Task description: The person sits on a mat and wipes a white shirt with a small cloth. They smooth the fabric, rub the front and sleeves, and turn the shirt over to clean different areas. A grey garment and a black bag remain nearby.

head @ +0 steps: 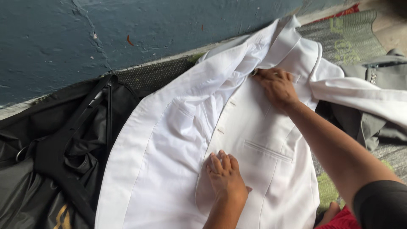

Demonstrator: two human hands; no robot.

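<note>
The left hand (225,176) lies flat on a white jacket (169,144), palm down, with its fingers (218,160) close together and pointing up toward the wall. It presses on the cloth near the front edge, just left of a slit pocket (268,151), and it grips nothing. The right hand (276,86) reaches further up, with the arm stretched long across the jacket. Its fingers are bent and rest on the cloth near the collar (292,40); I cannot tell if they pinch the cloth or only press it. The jacket is spread out on the floor, open at the front, with one sleeve (364,95) going off to the right. A black garment bag (55,165) with straps lies just beside it on the left. A grey jacket (381,76) lies on the right, partly under the white sleeve. Under it all is a grey and green mat (347,36). A dark blue wall (127,29) with cracks and chipped paint runs along the back.
</note>
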